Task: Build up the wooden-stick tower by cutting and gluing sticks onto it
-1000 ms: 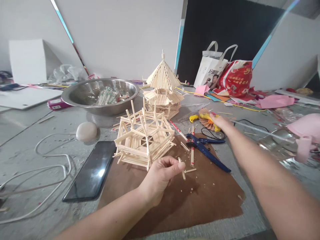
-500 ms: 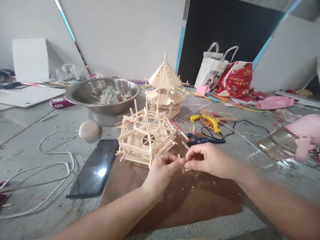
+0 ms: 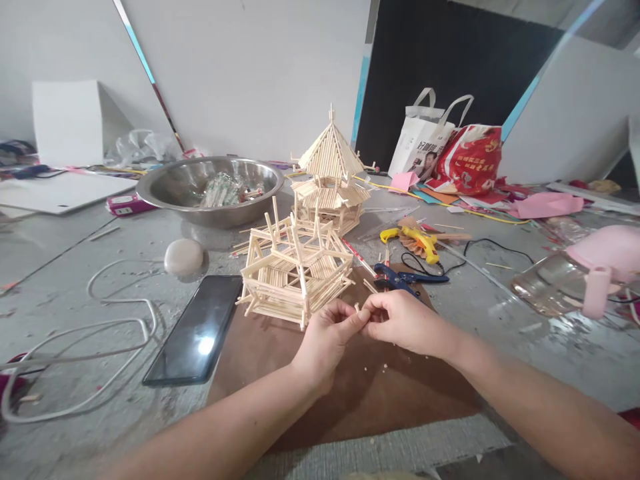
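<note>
My left hand (image 3: 330,337) pinches a short wooden stick (image 3: 357,307), whose tip pokes up above the thumb and finger. Pressed against it, fingertips touching, is my right hand (image 3: 400,323), also closed in a pinch; what lies inside its fingers is hidden. Both hands are above a brown sheet (image 3: 350,413). Just behind my left hand stands an open six-sided frame of wooden sticks (image 3: 295,273) with several uprights. Farther back rises a stick pavilion (image 3: 331,173) with a pointed roof. Blue-handled cutters (image 3: 400,277) lie just beyond my right hand.
A dark phone (image 3: 195,333), a white puck-shaped device (image 3: 184,257) with its cable and a steel basin (image 3: 210,193) are on the left. To the right lie a yellow glue gun (image 3: 417,241) and a pink-lidded bottle (image 3: 560,287). Bags (image 3: 465,160) stand behind.
My right hand has moved left, and its fingertips now meet the left hand's around the stick. Less of the stick shows below the fingers. The view has shifted slightly.
</note>
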### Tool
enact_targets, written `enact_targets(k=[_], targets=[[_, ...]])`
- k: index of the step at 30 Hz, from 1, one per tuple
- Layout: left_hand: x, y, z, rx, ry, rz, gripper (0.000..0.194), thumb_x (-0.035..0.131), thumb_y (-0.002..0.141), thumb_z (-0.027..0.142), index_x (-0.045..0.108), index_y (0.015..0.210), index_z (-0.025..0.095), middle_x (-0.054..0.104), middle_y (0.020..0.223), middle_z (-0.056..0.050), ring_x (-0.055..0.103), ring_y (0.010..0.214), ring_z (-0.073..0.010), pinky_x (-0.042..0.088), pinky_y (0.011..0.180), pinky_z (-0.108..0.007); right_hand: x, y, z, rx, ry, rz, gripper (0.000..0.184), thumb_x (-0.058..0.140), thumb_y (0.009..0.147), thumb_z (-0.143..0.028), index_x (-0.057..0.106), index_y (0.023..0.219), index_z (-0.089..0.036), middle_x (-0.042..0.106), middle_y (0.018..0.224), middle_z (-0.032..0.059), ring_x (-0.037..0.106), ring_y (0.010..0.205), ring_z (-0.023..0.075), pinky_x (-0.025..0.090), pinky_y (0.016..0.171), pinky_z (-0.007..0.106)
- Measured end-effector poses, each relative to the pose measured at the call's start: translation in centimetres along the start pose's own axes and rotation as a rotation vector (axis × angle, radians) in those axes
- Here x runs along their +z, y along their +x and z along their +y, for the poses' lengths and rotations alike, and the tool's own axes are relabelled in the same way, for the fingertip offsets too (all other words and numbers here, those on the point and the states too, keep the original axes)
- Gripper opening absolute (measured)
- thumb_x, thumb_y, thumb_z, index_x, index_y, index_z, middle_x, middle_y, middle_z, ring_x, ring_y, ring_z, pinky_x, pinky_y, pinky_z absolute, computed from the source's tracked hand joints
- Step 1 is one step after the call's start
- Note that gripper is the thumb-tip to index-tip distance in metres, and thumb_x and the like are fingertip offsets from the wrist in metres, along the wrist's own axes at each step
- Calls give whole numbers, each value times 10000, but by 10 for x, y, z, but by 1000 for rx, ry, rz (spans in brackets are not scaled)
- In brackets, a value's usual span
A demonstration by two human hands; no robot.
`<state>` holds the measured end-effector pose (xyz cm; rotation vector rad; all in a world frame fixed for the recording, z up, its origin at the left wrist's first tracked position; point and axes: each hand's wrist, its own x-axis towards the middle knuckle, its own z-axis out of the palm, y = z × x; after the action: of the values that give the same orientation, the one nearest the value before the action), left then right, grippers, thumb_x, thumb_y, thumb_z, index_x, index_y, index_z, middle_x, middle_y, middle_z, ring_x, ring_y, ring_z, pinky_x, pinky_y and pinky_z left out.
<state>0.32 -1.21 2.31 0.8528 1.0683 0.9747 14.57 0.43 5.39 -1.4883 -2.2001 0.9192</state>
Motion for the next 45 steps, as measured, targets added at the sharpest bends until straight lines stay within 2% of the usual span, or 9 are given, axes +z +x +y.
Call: enact_targets(k=[12, 20, 26, 29, 32, 34, 39, 42, 45], targets=[[0, -1, 4, -36, -58, -1, 343, 719, 568, 391, 466, 589, 159, 373, 389, 98, 278, 329, -17, 154, 353, -171, -2, 6, 2, 51, 160, -71, 118, 554, 650, -244, 614, 671, -145, 580, 581, -19, 478, 519, 87, 338, 458, 182], [-1, 0, 6, -51, -82, -3, 360, 738, 541, 387, 469, 604, 157, 383, 430, 98, 243, 335, -8, 147, 352, -172, -2, 4, 0, 43, 91, 49, 71, 546, 635, -192, 613, 647, -173, 585, 550, -24, 488, 493, 86, 333, 449, 186], [3, -13, 10, -55, 13, 6, 313, 599, 684, 454, 488, 757, 171, 351, 498, 88, 252, 382, -32, 191, 368, -173, -14, 8, -2, 110, 185, 62, 82, 585, 634, -259, 590, 632, -177, 441, 449, -67, 362, 414, 57, 256, 401, 189], [4, -29, 20, 193, 289, -62, 229, 478, 786, 400, 470, 707, 185, 383, 504, 63, 305, 412, -57, 263, 412, -193, -22, 12, -2, 168, 428, 96, 113, 607, 627, -269, 580, 659, -164, 457, 499, -59, 356, 429, 49, 251, 401, 185], [-2, -43, 42, 566, 871, -282, 190, 471, 795, 319, 552, 685, 187, 526, 601, -15, 445, 540, -112, 322, 495, -235, -27, 16, -4, 231, 735, 94, 137, 623, 605, -259, 535, 642, -161, 413, 474, -79, 267, 367, 21, 151, 356, 180], [-11, -48, 60, 763, 1215, -179, 194, 470, 787, 301, 569, 659, 195, 552, 625, -38, 463, 580, -144, 323, 526, -269, -28, 20, -7, 257, 902, 66, 163, 629, 594, -262, 500, 633, -171, 357, 428, -104, 206, 325, 11, 90, 345, 184], [-42, -42, 92, 699, 1822, 200, 172, 573, 699, 347, 564, 762, 186, 560, 777, -65, 515, 731, -241, 362, 546, -301, -30, 30, -19, 296, 1086, -4, 172, 620, 599, -255, 467, 599, -176, 455, 444, -87, 270, 288, 10, 111, 323, 173], [-54, -32, 96, 691, 1979, 210, 249, 616, 670, 384, 571, 765, 159, 573, 790, -76, 524, 776, -268, 387, 622, -342, -26, 37, -26, 292, 1176, -19, 221, 613, 608, -245, 418, 533, -175, 416, 408, -100, 271, 275, 8, 125, 310, 166], [-58, -20, 95, 681, 2020, 122, 243, 592, 702, 392, 585, 738, 152, 592, 748, -77, 540, 767, -267, 385, 655, -351, -19, 45, -33, 301, 1246, -3, 300, 601, 623, -254, 356, 468, -179, 338, 338, -110, 252, 254, 11, 148, 299, 167]])
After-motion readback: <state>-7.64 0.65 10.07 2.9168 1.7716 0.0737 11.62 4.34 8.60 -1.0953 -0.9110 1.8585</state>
